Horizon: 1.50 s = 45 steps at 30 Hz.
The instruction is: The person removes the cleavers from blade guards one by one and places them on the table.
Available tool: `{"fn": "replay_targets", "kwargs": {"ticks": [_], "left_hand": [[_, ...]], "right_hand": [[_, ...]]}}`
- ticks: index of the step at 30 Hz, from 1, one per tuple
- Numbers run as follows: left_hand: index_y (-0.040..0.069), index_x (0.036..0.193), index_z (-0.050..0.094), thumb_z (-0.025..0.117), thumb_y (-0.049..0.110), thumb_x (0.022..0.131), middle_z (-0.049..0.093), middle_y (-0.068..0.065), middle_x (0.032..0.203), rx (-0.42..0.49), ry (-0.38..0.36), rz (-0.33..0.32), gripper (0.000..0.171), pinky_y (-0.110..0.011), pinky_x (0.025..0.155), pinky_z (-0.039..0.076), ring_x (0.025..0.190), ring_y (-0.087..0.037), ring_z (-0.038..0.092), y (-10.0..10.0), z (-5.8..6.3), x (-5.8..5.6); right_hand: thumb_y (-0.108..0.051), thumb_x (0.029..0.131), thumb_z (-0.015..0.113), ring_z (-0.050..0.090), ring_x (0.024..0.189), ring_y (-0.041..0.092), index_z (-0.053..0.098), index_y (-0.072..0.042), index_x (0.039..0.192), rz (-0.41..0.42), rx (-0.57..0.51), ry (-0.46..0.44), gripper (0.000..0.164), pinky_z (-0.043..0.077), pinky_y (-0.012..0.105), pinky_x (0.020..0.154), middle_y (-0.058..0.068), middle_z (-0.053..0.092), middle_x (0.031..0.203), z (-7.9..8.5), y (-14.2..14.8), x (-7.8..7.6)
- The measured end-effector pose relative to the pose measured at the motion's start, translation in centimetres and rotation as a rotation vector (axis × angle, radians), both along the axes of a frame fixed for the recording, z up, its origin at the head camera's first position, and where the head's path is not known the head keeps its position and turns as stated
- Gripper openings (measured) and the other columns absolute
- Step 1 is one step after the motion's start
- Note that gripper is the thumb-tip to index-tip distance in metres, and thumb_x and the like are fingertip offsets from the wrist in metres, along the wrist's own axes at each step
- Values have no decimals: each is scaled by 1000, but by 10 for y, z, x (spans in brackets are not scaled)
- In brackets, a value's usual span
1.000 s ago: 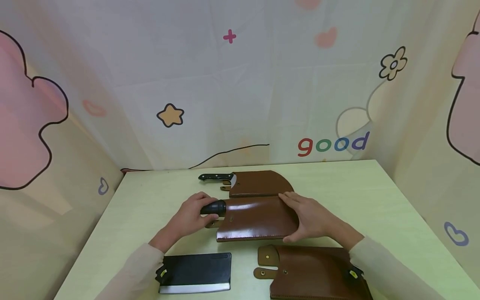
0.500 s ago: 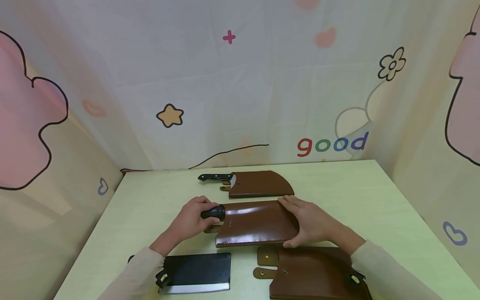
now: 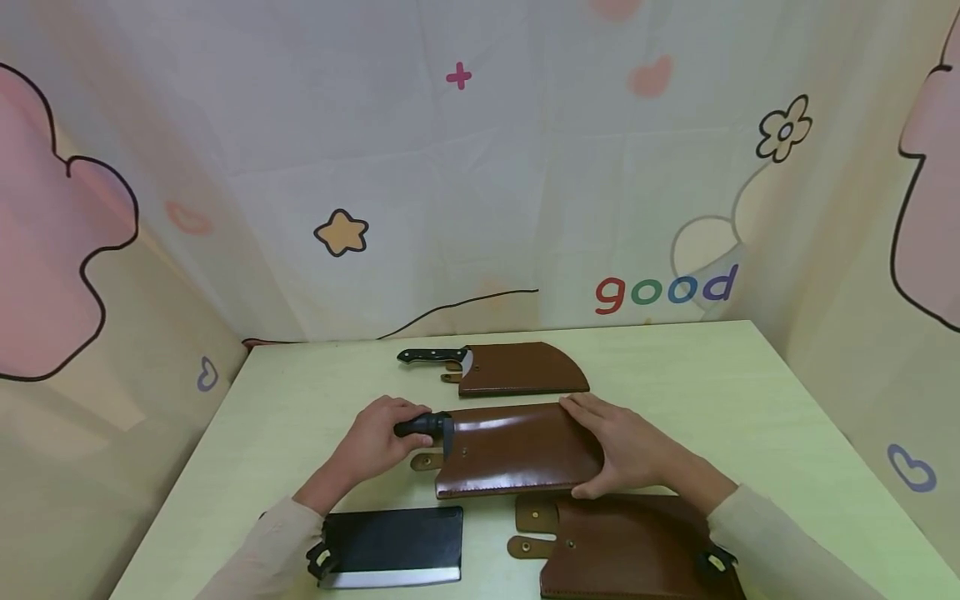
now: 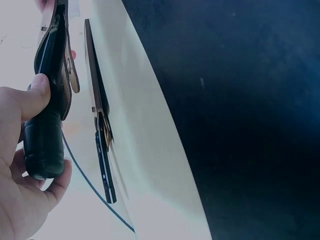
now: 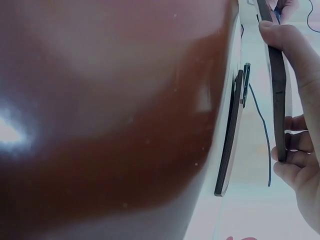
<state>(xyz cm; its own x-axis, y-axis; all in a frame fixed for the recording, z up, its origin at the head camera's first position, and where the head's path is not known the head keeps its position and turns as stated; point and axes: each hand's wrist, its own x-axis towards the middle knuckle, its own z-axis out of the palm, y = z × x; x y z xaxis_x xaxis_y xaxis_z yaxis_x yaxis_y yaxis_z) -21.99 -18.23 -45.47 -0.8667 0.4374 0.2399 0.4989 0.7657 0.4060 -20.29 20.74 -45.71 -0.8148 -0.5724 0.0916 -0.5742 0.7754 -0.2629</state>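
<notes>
My left hand [image 3: 375, 440] grips the black handle [image 3: 417, 426] of a cleaver in the middle of the head view. Most of its blade is hidden in a glossy brown leather sheath [image 3: 517, 454]; a dark strip of blade [image 3: 448, 437] shows at the sheath's mouth. Around the sheath's right end, my right hand [image 3: 630, 446] holds with the thumb at the lower edge and fingers at the upper. A snap strap [image 3: 427, 462] sticks out below the handle. From the left wrist, the thumb and fingers close around the ridged handle [image 4: 44, 145]. In the right wrist view the sheath appears edge-on [image 5: 278, 95].
Behind lies a sheathed cleaver [image 3: 525, 368] with a riveted black handle. At the front left is a bare cleaver [image 3: 393, 535], its handle side covered by my sleeve. Another brown sheath [image 3: 622, 542] with two straps lies front right. Patterned cloth [image 3: 487, 208] walls surround the table.
Both hands have lowered the sheathed cleaver slightly toward the front. The handle has shifted a little left of the sheath, so a strip of blade now shows at the mouth.
</notes>
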Motion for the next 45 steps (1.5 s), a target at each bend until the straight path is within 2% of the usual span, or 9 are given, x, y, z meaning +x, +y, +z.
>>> {"fn": "replay_targets", "kwargs": {"ticks": [11, 23, 36, 45], "left_hand": [[12, 117, 77, 86, 25, 83, 77, -2, 107, -7, 49, 32, 37, -42, 83, 52, 96, -22, 67, -10, -1, -3], [9, 122, 75, 82, 23, 88, 75, -6, 114, 17, -18, 34, 37, -44, 85, 53, 101, -25, 69, -20, 3, -3], [7, 123, 74, 83, 23, 87, 75, -8, 118, 39, -17, 51, 41, -45, 86, 55, 105, -27, 70, -34, 2, -4], [6, 127, 72, 81, 23, 89, 73, -10, 121, 47, -44, 70, 43, -48, 89, 55, 107, -29, 69, -44, 3, -4]], "right_hand": [[-67, 64, 85, 47, 140, 42, 40, -6, 155, -16, -2, -5, 119, 48, 56, 103, 19, 43, 157, 0, 10, -1], [-69, 64, 86, 52, 135, 41, 42, -3, 154, 25, -27, 52, 120, 51, 54, 100, 21, 47, 153, 3, 21, -3], [-71, 63, 85, 55, 132, 38, 42, -5, 154, 7, -46, 65, 121, 53, 53, 98, 19, 47, 153, 3, 31, -3], [-71, 62, 86, 55, 130, 39, 43, -3, 153, -4, -62, 62, 121, 52, 54, 98, 18, 48, 152, 5, 39, -1]]}}
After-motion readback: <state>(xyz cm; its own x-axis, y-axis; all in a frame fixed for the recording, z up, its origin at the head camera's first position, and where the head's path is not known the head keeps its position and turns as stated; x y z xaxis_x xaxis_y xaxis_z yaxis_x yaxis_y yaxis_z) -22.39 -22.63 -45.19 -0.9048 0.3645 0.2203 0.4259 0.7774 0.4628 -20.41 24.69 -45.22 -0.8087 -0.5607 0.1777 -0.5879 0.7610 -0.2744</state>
